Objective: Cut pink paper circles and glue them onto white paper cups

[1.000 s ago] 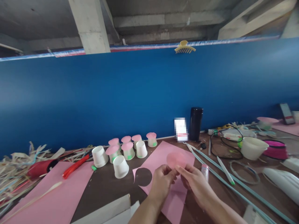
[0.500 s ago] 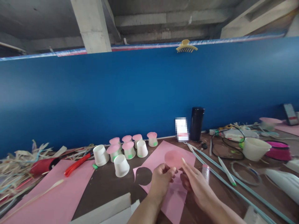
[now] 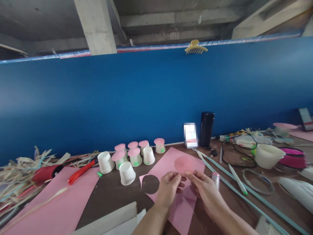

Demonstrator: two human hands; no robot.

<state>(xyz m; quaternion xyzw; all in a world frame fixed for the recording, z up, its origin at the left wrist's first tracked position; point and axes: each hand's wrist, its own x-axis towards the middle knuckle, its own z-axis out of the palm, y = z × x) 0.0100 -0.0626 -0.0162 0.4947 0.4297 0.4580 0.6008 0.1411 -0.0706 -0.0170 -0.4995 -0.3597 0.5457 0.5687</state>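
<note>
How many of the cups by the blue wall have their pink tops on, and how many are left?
Six cups near the blue wall look done, with pink circles on top. Another pink disc is in hand, between the left hand and right hand. Three white cups beside them have bare tops, so those look left to do.

Three bare white cups [image 3: 127, 173] stand upturned on one bench [image 3: 110, 194] beside six pink-topped cups [image 3: 134, 158], with a seventh at far right. Also pictured are two hands [image 3: 168, 188], one held pink disc [image 3: 184, 163], two phones [image 3: 190, 135], two large pink sheets [image 3: 57, 202] in the foreground, one black flask [image 3: 206, 130] and one yellow hair clip [image 3: 195, 48].
</note>
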